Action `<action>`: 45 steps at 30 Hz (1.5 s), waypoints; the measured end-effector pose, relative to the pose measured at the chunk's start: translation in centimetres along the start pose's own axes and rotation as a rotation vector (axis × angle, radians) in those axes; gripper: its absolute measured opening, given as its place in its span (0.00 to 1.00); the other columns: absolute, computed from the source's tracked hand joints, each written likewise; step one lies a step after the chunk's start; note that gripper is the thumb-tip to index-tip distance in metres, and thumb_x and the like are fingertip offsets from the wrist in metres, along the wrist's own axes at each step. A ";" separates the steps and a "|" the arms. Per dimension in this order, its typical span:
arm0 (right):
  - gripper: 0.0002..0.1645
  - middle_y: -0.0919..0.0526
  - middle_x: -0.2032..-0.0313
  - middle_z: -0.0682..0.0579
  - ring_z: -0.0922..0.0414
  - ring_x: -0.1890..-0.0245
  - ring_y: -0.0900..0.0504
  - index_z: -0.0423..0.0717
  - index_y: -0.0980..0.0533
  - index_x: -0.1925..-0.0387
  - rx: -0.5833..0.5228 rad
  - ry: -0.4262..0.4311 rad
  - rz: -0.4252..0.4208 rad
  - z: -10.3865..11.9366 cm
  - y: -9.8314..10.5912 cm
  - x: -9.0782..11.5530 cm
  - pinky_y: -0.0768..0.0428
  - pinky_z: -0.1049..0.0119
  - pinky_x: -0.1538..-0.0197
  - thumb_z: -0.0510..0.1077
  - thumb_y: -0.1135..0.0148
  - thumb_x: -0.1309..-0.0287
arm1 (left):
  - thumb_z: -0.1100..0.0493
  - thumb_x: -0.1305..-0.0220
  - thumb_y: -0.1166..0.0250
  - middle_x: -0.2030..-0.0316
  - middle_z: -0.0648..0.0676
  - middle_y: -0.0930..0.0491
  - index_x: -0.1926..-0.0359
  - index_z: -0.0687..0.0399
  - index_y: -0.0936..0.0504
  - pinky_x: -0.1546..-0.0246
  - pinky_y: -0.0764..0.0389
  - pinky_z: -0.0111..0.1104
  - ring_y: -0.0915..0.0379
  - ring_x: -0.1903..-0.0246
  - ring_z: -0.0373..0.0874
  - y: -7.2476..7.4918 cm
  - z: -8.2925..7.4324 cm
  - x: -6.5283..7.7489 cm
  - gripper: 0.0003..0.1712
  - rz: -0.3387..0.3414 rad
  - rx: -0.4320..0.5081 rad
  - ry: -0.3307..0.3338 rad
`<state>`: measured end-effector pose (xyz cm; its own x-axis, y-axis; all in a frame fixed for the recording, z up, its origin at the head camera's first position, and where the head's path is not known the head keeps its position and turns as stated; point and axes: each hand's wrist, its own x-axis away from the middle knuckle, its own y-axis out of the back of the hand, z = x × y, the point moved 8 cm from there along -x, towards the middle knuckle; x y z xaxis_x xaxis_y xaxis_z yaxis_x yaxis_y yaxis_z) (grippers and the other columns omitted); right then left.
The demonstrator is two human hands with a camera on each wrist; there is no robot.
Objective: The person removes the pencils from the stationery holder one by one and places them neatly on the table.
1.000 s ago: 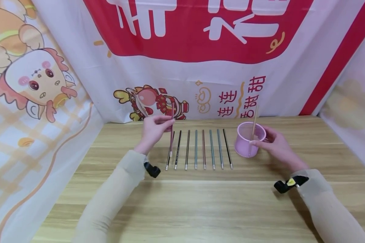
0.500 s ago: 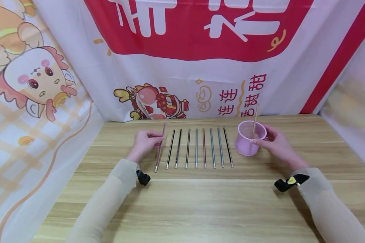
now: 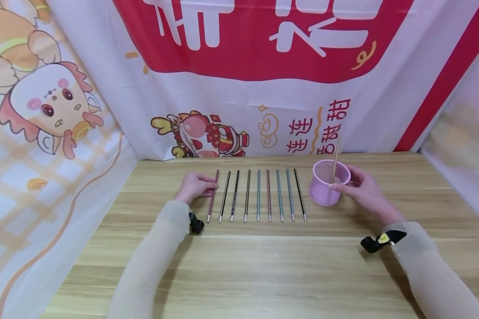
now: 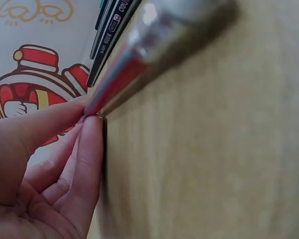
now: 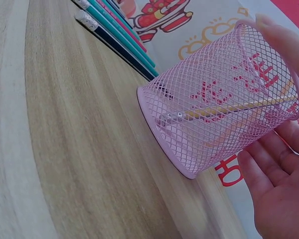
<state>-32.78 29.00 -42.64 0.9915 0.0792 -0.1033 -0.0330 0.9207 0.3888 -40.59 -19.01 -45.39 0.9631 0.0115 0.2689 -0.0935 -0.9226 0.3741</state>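
At the left end of a row on the table, my left hand point(image 3: 193, 186) pinches a dark pink pencil point(image 3: 212, 203) between thumb and fingers. Its eraser end points toward me, and in the left wrist view that pencil point(image 4: 120, 74) lies close over the wood. On the right, my right hand point(image 3: 365, 195) holds a pink mesh pencil cup point(image 3: 319, 192), thumb at the near side of the rim and fingers behind. The cup stands upright. One light wooden pencil point(image 3: 336, 157) leans inside, and the right wrist view shows its eraser end point(image 5: 172, 117) at the bottom.
Several pencils lie side by side between the hands, black, blue and red, erasers toward me. A black pencil point(image 3: 300, 195) is nearest the cup. The wooden table point(image 3: 255, 270) ends at a printed cloth backdrop point(image 3: 263, 93); another cloth point(image 3: 104, 177) hangs on the left.
The left hand has carried the dark pink pencil left and down from above the row, then straightened it beside the leftmost black pencil. The right hand and cup have stayed put.
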 end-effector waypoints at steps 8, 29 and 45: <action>0.46 0.29 0.34 0.36 0.48 0.40 0.26 0.39 0.38 0.25 -0.001 0.007 -0.008 0.3 0.0 0.2 0.24 0.81 0.47 0.49 0.28 0.37 | 0.65 0.39 0.25 0.61 0.62 0.13 0.52 0.66 0.13 0.64 0.12 0.33 0.14 0.69 0.45 -0.1 -0.2 -0.1 0.15 0.000 -0.012 0.005; 0.47 0.31 0.32 0.35 0.42 0.37 0.29 0.38 0.41 0.24 0.008 0.012 0.008 0.6 -0.1 0.4 0.25 0.81 0.47 0.48 0.28 0.36 | 0.45 0.43 0.22 0.54 0.44 0.14 0.45 0.44 0.15 0.44 0.19 0.38 0.19 0.52 0.39 -8.5 -14.4 4.9 0.26 0.049 0.037 -0.472; 0.46 0.29 0.34 0.34 0.47 0.40 0.25 0.36 0.39 0.25 -0.028 0.044 -0.009 0.3 -0.1 0.1 0.23 0.79 0.46 0.47 0.28 0.36 | 0.49 0.43 0.22 0.58 0.40 0.14 0.45 0.48 0.15 0.53 0.19 0.25 0.20 0.57 0.32 -22.7 -19.5 2.2 0.26 0.208 0.068 -0.561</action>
<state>-32.63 28.76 -42.44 0.9853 0.0868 -0.1471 -0.0280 0.9318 0.3619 -41.29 9.46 -36.01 0.9144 -0.3597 -0.1858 -0.2954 -0.9066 0.3014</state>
